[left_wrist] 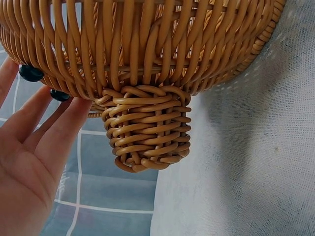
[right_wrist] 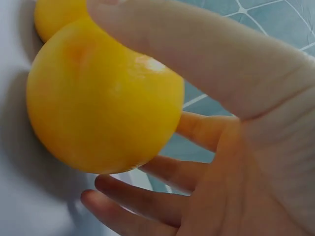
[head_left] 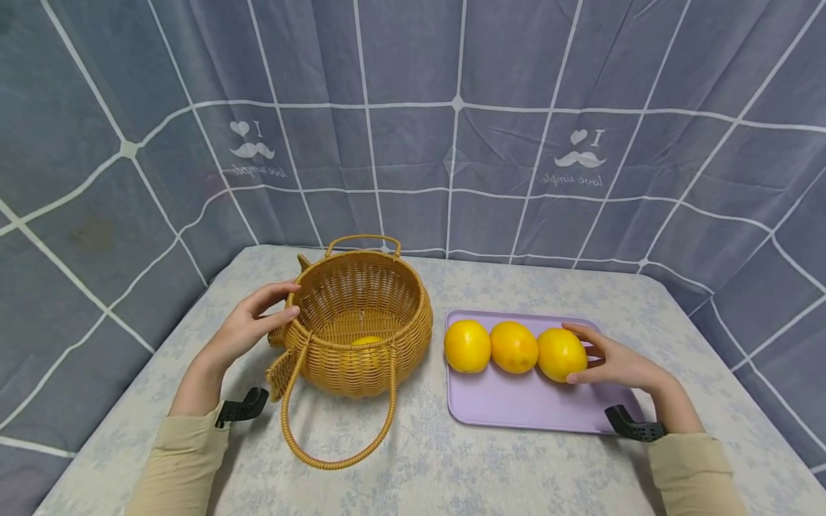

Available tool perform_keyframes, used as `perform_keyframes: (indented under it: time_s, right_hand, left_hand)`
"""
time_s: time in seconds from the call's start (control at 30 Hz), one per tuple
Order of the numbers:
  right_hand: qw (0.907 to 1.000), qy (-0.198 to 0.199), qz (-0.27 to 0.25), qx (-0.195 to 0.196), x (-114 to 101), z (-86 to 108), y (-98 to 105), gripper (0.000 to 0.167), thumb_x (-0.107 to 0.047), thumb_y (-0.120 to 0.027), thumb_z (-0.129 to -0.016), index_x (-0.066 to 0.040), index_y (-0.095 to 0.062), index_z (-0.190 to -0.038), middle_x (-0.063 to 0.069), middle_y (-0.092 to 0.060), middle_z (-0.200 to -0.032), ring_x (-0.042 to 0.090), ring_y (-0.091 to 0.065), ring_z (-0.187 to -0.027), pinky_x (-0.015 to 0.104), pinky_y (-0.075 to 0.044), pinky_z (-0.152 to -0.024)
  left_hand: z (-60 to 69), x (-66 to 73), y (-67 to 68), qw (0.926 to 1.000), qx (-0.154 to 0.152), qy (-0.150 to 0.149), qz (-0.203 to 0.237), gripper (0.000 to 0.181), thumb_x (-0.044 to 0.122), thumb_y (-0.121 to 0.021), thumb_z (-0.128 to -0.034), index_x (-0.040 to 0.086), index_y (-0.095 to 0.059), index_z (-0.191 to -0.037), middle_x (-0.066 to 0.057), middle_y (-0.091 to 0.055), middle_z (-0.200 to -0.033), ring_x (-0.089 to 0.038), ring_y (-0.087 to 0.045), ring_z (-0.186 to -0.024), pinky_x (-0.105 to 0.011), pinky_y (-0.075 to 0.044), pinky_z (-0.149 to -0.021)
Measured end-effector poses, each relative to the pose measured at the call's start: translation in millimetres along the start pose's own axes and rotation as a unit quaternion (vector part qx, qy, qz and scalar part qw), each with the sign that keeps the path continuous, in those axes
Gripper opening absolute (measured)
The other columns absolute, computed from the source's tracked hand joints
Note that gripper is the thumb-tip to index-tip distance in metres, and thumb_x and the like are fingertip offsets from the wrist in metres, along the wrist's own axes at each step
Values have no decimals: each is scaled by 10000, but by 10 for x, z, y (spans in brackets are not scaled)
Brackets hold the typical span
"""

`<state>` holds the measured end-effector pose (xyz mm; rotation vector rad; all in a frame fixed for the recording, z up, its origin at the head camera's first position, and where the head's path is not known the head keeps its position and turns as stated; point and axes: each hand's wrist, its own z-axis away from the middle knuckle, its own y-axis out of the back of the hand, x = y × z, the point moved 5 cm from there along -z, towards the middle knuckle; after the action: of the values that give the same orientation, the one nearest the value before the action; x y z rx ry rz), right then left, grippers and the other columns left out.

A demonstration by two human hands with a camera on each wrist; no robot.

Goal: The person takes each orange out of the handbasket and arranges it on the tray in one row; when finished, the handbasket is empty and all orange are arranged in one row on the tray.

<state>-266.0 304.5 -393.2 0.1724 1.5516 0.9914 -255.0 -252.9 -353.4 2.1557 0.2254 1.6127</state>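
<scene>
I have my right hand [head_left: 606, 362] around the end fruit [head_left: 562, 355], with my thumb on the near side and my fingers on the far side, so I am gripping it. That round yellow fruit sits on a purple tray [head_left: 529, 405]. The middle fruit [head_left: 514, 347] is just beside it, and then comes the left fruit [head_left: 467, 346]. My left hand [head_left: 241, 326] is not clenched; its fingers touch the rim and side of a round wicker basket [head_left: 361, 371]. The basket stands to the left of the tray, a little apart from it. I can see a bit of something yellow [head_left: 367, 340] inside. The near handle [head_left: 338, 463] flops toward me on a pale desk [head_left: 419, 466].
</scene>
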Motion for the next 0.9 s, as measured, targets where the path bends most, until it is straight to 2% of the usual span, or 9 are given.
perform_keyframes:
  time_s: [0.1,0.2,0.4,0.53,0.7,0.77,0.9]
  right_hand:
    - [10000,68,44,0,-38,15,30,829,-192,-739,-818,-20,-250,-1465,248,-305,-1425,484,-408,-1201,446,-463,-915]
    - [9998,172,61,14,-108,23,58,775,-178,-707,-847,5,-261,-1454,266,-307,-1425,504,-375,-1224,554,-399,-940]
    - [9988,433,233,89,-348,23,145,693,-168,-652,-891,13,-276,-1444,255,-281,-1453,497,-336,-1258,612,-308,-978]
    - [9974,681,252,26,-577,-53,218,654,-149,-633,-907,-15,-292,-1448,218,-277,-1468,474,-321,-1277,583,-298,-994]
    - [9924,1176,206,-283,-955,-241,288,613,-108,-610,-921,-42,-306,-1449,185,-321,-1458,416,-354,-1282,314,-384,-1011]
    - [9901,1321,156,-447,-1124,-335,300,604,-103,-605,-923,-54,-312,-1449,169,-335,-1453,388,-370,-1281,256,-382,-1001]
    - [9852,1508,10,-820,-1461,-546,300,590,-114,-617,-918,-81,-343,-1440,124,-357,-1451,321,-391,-1285,310,-412,-988]
  left_hand:
    - [-1,-2,1,10000,14,-25,-32,446,209,-582,-949,69,-459,-1354,-128,-329,-1458,-336,-263,-1347,-580,-304,-1001]
    - [-2,-3,0,10000,26,-32,-38,443,207,-578,-951,67,-458,-1353,-134,-328,-1457,-341,-263,-1345,-579,-302,-1002]
    - [-5,-4,-12,10000,17,-41,-1,449,206,-576,-952,63,-450,-1359,-138,-322,-1460,-343,-258,-1347,-578,-292,-1008]
    - [-4,-7,-13,10000,22,-49,5,450,200,-575,-953,58,-448,-1360,-140,-321,-1459,-344,-255,-1348,-582,-284,-1011]
    - [0,-9,-12,10000,24,-7,-7,453,209,-578,-952,61,-450,-1360,-134,-321,-1461,-338,-259,-1349,-573,-288,-1013]
    - [1,-8,-11,10000,20,14,7,454,212,-578,-951,61,-450,-1360,-129,-322,-1462,-332,-261,-1349,-565,-290,-1013]
    - [1,-4,-9,10000,20,24,-10,452,215,-578,-952,61,-453,-1358,-121,-330,-1458,-320,-271,-1346,-533,-307,-1009]
